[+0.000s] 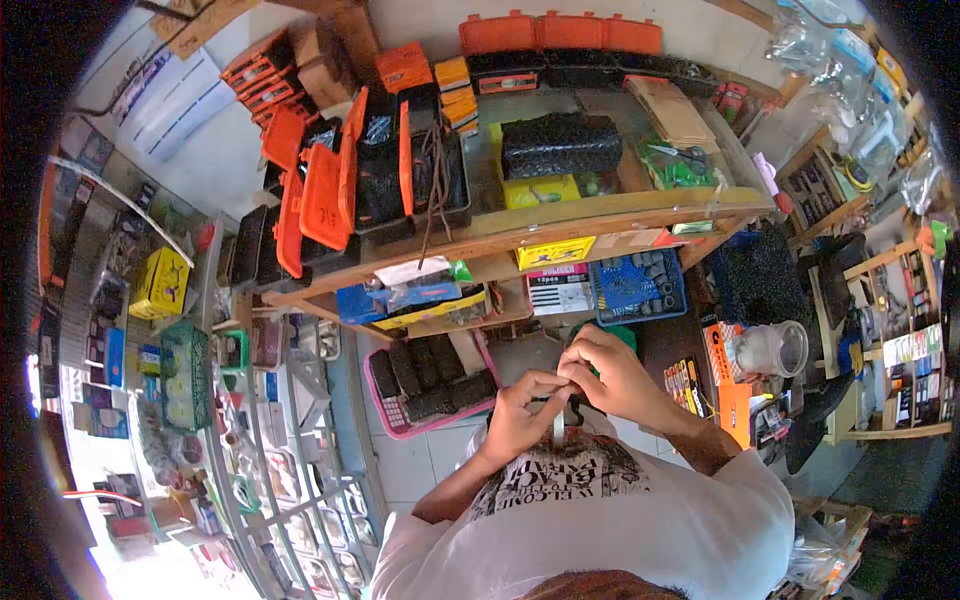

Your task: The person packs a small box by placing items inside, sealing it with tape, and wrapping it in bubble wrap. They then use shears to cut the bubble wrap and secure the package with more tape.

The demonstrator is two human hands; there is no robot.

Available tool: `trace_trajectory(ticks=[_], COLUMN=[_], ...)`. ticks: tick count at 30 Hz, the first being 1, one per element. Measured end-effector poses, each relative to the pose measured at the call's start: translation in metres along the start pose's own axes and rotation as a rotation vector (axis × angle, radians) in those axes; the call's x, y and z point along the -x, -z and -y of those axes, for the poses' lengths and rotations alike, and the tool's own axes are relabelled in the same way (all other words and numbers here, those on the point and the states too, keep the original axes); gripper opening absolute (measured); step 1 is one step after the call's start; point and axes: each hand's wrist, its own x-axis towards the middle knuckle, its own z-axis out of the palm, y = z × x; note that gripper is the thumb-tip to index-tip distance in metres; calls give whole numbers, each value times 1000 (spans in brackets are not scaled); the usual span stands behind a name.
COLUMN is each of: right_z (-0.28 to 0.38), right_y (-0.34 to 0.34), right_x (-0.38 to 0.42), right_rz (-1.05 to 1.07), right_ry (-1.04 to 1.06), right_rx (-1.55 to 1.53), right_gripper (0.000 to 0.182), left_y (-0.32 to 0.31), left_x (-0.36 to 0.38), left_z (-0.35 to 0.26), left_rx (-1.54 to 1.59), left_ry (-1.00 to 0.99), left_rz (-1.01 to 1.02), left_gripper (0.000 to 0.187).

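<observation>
My left hand (524,416) and my right hand (606,373) meet in front of my chest, fingers pinched together. Something small sits between the fingertips, mostly hidden by them, so I cannot make out what it is. A pale narrow strip (558,428) hangs just under the left fingers. Behind the right hand, a green object (622,336) shows only in part. To the left of my hands, a pink basket (395,430) holds several dark wrapped bundles (433,365).
A wooden shelf edge (600,218) crosses ahead, bearing orange-lidded cases (325,195) and a black wrapped package (560,145). Beneath it are a blue tray (645,318) of small parts and a white box (560,295). A clear jar (783,350) stands at the right.
</observation>
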Motion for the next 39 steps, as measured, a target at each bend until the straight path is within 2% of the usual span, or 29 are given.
trace_trajectory(ticks=[4,5,8,10,11,12,13,14,15,18,21,25,26,28,30,32,34,35,38,39], right_z=[5,4,5,4,1,-4,0,-14,-41,-102,-143,-178,-186,-202,-215,-225,-192,-192,-141,-131], right_y=[9,9,22,42,61,83,110,134,162,245,279,283,283,283,286,283,272,271,245,238], right_x=[2,3,1,-7,-14,-22,-34,-44,-59,-93,-113,-123,-126,-132,-138,-136,-133,-130,-110,-104], right_rz=[24,18,63,38,-42,-118,-215,-308,-388,-352,-251,-145,-175,-230,-245,-247,-224,-228,-293,-270], right_ry=[2,12,65,-6,47,-26,-12,-174,-28,-20,-27,-132,-147,-178,-179,-193,-211,-185,-116,-144], right_rx=[40,48,31,-49,49,21,167,171,290,568,782,982,974,955,967,964,946,914,835,723], right_gripper=[13,15,12,9,11,16,19,22,23,22,24,21,25,35,36,37,39,46,53,52], left_y=[-4,-6,-8,-11,-12,-11,-10,-9,-8,-6,-4,-3,-3,-2,-1,0,2,4,9,8], left_x=[-4,-5,-6,-3,-2,-1,0,2,4,6,5,5,5,8,11,12,12,14,17,18], left_z=[2,8,-7,1,4,5,5,5,4,3,1,-4,-3,0,-3,-12,-9,-7,-10,-2], left_rx=[24,-39,-132,-151,-161,-179,-195,-211,-220,-271,-329,-278,-261,-206,-194,-217,-134,-142,-137,-92], left_ry=[27,-35,5,-48,-73,-119,-163,-206,-236,-333,-432,-513,-533,-443,-338,-211,-219,-212,-194,-173], left_rz=[21,12,13,18,20,11,3,-4,4,25,23,-43,-68,-90,-121,-163,-181,-178,-144,-159], left_gripper=[11,13,12,13,13,13,14,14,15,16,15,12,11,9,8,18,21,21,19,16])
